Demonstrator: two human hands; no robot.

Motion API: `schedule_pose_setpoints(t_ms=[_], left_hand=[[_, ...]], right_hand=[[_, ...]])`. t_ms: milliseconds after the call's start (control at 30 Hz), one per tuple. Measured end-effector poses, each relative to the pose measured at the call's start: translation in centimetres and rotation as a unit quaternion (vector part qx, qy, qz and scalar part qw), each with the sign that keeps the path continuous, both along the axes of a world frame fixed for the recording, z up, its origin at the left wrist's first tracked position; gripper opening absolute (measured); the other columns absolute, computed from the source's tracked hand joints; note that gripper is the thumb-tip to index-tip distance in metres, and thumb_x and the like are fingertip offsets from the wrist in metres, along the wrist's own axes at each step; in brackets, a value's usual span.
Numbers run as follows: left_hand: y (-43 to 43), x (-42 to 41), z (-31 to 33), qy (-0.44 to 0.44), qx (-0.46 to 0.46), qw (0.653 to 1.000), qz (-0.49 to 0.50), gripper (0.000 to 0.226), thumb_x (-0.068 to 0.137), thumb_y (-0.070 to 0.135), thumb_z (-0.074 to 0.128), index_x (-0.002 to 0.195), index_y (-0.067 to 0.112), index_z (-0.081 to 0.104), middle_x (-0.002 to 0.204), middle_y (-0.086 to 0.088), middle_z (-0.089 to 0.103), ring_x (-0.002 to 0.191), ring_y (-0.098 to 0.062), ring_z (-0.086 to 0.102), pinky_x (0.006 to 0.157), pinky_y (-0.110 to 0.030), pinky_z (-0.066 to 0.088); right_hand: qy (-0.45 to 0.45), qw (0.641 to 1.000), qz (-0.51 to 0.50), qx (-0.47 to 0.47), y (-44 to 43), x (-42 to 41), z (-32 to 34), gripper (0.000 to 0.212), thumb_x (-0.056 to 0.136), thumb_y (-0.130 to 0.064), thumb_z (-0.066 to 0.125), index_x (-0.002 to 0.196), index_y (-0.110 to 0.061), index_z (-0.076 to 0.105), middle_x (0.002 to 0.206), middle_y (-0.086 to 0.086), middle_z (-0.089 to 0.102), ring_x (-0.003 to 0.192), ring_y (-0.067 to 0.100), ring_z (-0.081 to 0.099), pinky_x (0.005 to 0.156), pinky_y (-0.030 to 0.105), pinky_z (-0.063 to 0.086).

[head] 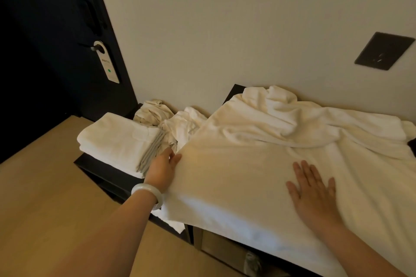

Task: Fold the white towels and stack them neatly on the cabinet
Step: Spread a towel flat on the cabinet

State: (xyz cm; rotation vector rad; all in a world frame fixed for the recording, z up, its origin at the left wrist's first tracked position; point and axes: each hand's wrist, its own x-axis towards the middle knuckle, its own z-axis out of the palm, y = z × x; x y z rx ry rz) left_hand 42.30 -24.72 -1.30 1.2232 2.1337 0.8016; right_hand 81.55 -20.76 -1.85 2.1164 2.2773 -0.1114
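A large white towel [258, 164] lies spread over the dark cabinet [99, 167], rumpled toward the wall. My right hand [313, 193] presses flat on its near part, fingers straight. My left hand [163, 170] holds the towel's left edge near the corner, thumb on top and fingers tucked under the cloth. Left of it sits a stack of folded white towels [119, 139]. Behind the stack lie crumpled white towels [171, 121] in a heap.
A beige wall runs behind the cabinet with a dark wall plate [383, 51] on the right. A dark door [45, 51] with a hanging tag [107, 62] stands at the left. Wood floor [45, 198] spreads in front.
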Motion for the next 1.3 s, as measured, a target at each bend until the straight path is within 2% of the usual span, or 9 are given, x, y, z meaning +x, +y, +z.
schedule_pose_setpoints(t_ms=[200, 400, 533, 633, 733, 900, 1067, 1200, 1300], left_hand=[[1.9, 5.7, 3.0, 0.271, 0.118, 0.954, -0.046, 0.025, 0.094, 0.022, 0.061, 0.109, 0.003, 0.059, 0.104, -0.015, 0.057, 0.094, -0.034, 0.057, 0.082, -0.045, 0.049], [3.8, 19.6, 3.4, 0.239, 0.155, 0.885, -0.368, 0.043, 0.097, 0.028, 0.056, 0.132, 0.003, 0.055, 0.136, -0.016, 0.053, 0.126, -0.033, 0.05, 0.109, -0.039, 0.036], [5.2, 24.7, 2.4, 0.256, 0.169, 0.853, -0.423, 0.053, 0.096, 0.029, 0.06, 0.139, 0.001, 0.051, 0.147, -0.02, 0.045, 0.137, -0.036, 0.044, 0.116, -0.045, 0.029], [6.4, 27.6, 1.6, 0.271, 0.131, 0.835, -0.461, 0.06, 0.104, 0.042, 0.034, 0.156, 0.017, 0.02, 0.164, -0.008, 0.008, 0.152, -0.026, 0.007, 0.121, -0.037, -0.003], [6.8, 29.0, 0.5, 0.315, 0.112, 0.818, -0.468, 0.066, 0.097, 0.055, 0.002, 0.158, 0.029, 0.006, 0.164, 0.0, -0.005, 0.152, -0.022, -0.007, 0.122, -0.038, -0.007], [7.0, 29.3, 0.1, 0.309, 0.101, 0.824, -0.465, 0.072, 0.092, 0.057, -0.001, 0.156, 0.029, 0.017, 0.164, 0.0, 0.006, 0.152, -0.022, 0.002, 0.123, -0.043, 0.005], [6.9, 29.5, -0.2, 0.33, 0.092, 0.824, -0.452, 0.073, 0.089, 0.058, -0.012, 0.157, 0.034, -0.001, 0.164, 0.004, -0.011, 0.151, -0.018, -0.013, 0.122, -0.039, -0.008], [7.0, 29.5, -0.2, 0.323, 0.099, 0.827, -0.45, 0.073, 0.09, 0.058, -0.008, 0.157, 0.032, 0.003, 0.164, 0.003, -0.007, 0.151, -0.019, -0.01, 0.122, -0.04, -0.006], [6.9, 29.4, -0.3, 0.328, 0.103, 0.822, -0.454, 0.072, 0.09, 0.058, -0.009, 0.157, 0.032, 0.0, 0.164, 0.003, -0.009, 0.151, -0.019, -0.012, 0.123, -0.04, -0.006]], right_hand=[[0.036, 0.999, -0.01, -0.039, -1.7, -1.9, 0.9, 0.064, 0.102, -0.055, 0.02, 0.157, -0.031, -0.001, 0.165, -0.008, -0.009, 0.152, 0.013, -0.009, 0.12, 0.047, -0.009], [0.269, 0.956, -0.041, 0.109, -1.7, 2.9, 2.9, 0.038, 0.103, -0.014, 0.044, 0.14, -0.013, 0.051, 0.152, 0.001, 0.041, 0.142, 0.017, 0.033, 0.114, 0.022, 0.022], [0.285, 0.916, -0.229, 0.167, -0.8, 11.2, 4.3, 0.043, 0.095, 0.007, 0.037, 0.129, -0.01, 0.056, 0.133, 0.01, 0.054, 0.125, 0.022, 0.044, 0.104, 0.032, 0.037], [0.245, 0.902, -0.309, 0.176, -0.2, 17.0, 4.7, 0.045, 0.09, 0.012, 0.039, 0.126, -0.007, 0.057, 0.13, 0.013, 0.054, 0.122, 0.028, 0.044, 0.099, 0.036, 0.039], [0.228, 0.9, -0.347, 0.132, 0.3, 21.1, 4.8, 0.043, 0.092, 0.003, 0.055, 0.134, -0.006, 0.052, 0.136, 0.019, 0.049, 0.123, 0.035, 0.046, 0.104, 0.042, 0.04], [0.183, 0.883, -0.431, -0.006, 0.9, 24.5, 5.4, 0.076, 0.079, -0.037, 0.08, 0.14, -0.008, 0.045, 0.14, 0.017, 0.047, 0.126, 0.038, 0.046, 0.101, 0.046, 0.043], [0.461, 0.763, -0.442, -0.105, 0.7, 27.8, 7.0, 0.039, 0.086, -0.021, 0.076, 0.118, -0.003, 0.063, 0.114, 0.013, 0.066, 0.103, 0.028, 0.061, 0.087, 0.038, 0.05], [0.439, 0.799, -0.387, -0.136, 0.6, 29.1, 7.9, 0.016, 0.093, -0.006, 0.065, 0.107, -0.002, 0.069, 0.108, 0.013, 0.07, 0.101, 0.026, 0.064, 0.083, 0.033, 0.052], [0.3, 0.865, -0.394, -0.081, 0.3, 29.6, 7.6, 0.007, 0.089, -0.008, 0.07, 0.089, -0.002, 0.067, 0.096, 0.013, 0.068, 0.088, 0.026, 0.063, 0.077, 0.035, 0.053]])
